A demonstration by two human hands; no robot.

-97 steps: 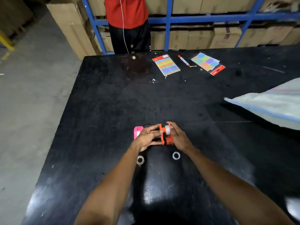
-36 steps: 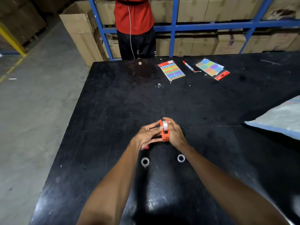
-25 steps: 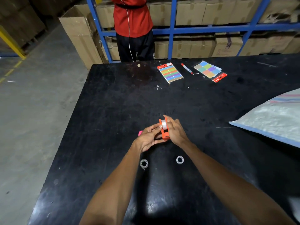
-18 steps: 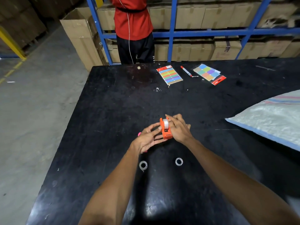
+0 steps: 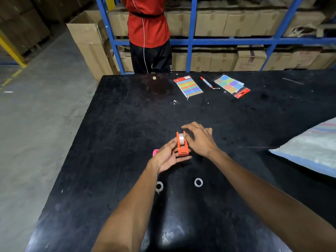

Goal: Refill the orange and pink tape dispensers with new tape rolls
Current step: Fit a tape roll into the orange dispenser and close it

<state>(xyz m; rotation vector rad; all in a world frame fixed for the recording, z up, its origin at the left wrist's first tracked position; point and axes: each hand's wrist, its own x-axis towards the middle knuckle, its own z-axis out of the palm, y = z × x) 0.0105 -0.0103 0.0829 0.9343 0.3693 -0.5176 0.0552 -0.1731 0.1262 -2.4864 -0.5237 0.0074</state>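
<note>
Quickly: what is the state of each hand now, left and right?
Left hand: closed on the orange tape dispenser, supporting it from below and the side.
Right hand: open, fingers spread beside the dispenser; contact cannot be told.

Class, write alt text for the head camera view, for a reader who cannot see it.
A person's left hand holds an orange tape dispenser loaded with a clear tape roll above a black table, while the right hand touches its side. Two empty tape cores lie nearer the person, and a pink dispenser peeks out behind the left hand.

Warehouse: blue racking (image 5: 190,40) stacked with cardboard boxes (image 5: 209,24).
</note>
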